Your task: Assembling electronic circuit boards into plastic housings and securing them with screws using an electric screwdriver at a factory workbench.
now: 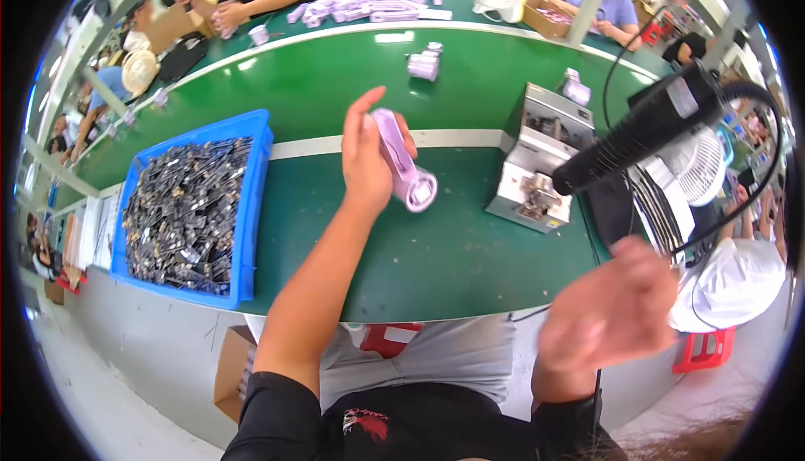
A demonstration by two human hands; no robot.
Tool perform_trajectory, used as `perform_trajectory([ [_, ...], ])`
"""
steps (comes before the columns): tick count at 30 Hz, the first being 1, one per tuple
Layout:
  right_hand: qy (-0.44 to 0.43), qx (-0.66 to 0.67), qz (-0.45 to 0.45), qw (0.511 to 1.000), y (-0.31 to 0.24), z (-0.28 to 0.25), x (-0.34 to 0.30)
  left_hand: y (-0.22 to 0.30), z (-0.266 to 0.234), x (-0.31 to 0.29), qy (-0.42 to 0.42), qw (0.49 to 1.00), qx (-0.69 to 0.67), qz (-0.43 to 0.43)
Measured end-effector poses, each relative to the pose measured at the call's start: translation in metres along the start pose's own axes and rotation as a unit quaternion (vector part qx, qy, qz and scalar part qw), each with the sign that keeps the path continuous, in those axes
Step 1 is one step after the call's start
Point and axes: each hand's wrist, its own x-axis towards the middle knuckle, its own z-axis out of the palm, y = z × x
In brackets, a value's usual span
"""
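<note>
Lilac plastic casing [396, 149] is gripped by the left hand [366, 166], round end [422, 194] exposed, likely for access; whether the blurred right hand [610, 308] grips anything, I cannot tell.

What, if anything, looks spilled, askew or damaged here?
Nothing major stands out. The black parts are jumbled but sit inside the blue bin. Slightly odd: a few pale specks on the otherwise plain green table, too small to identify.

Right hand [610, 306] blurred; left hand [366, 163] partly hidden behind lilac piece [393, 144].
</note>
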Motion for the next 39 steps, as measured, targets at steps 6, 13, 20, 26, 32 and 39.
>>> perform_trajectory([
  [6,-0.100,0.139,0.313,0.934,0.052,0.021,0.039,-0.031,0.030,-0.055,-0.199,0.970,0.065,0.127],
  [13,-0.144,0.201,0.351,0.903,0.068,0.015,0.053,-0.032,0.022,-0.062,-0.256,0.956,0.108,0.092],
  [20,-0.088,0.153,0.290,0.941,0.054,0.029,0.078,-0.036,0.017,-0.060,-0.325,0.932,0.154,0.041],
  [26,-0.152,0.062,0.283,0.945,0.063,0.037,0.066,-0.041,0.023,-0.071,-0.363,0.920,0.144,0.034],
  [32,-0.137,0.128,0.340,0.921,0.056,0.028,0.067,-0.037,0.023,-0.072,-0.359,0.922,0.136,0.048],
  [39,-0.187,0.243,0.348,0.886,0.027,0.017,0.068,-0.032,0.028,-0.068,-0.386,0.912,0.123,0.072],
])
